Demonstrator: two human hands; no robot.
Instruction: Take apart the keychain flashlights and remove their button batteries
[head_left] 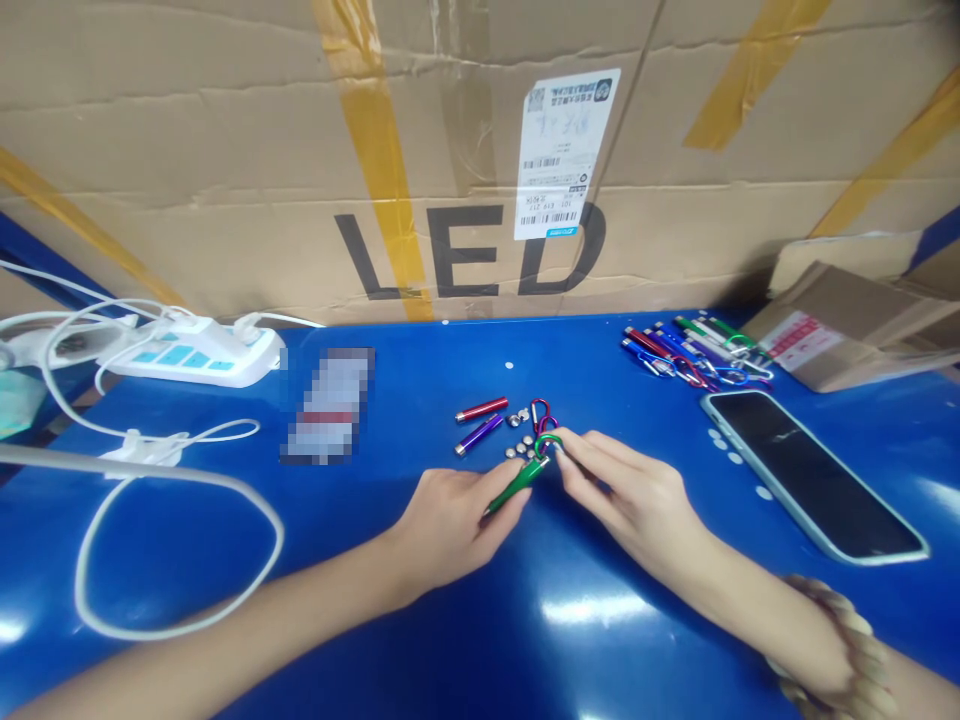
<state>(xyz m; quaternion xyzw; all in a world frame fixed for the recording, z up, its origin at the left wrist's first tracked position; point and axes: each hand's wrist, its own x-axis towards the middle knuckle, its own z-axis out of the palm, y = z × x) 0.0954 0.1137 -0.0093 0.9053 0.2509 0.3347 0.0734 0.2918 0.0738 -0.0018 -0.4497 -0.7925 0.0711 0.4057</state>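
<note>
My left hand (461, 520) is closed round a green metal tube (519, 484), which points up and to the right. At its upper end is a green carabiner (548, 443), pinched between the fingertips of my right hand (630, 485). Just beyond my hands lie several small silver button cells (520, 450), a red tube (481, 409) and a purple tube (478, 435). A red carabiner (540, 412) rests close behind the green one, partly hidden by my right fingers.
At the back right, several coloured tubes with carabiners (686, 355) lie beside an open cardboard box (832, 325). A phone (814, 475) is on the right. A power strip (199, 350) with white cables sits at left. A large carton (262, 170) stands behind the blue table (420, 375).
</note>
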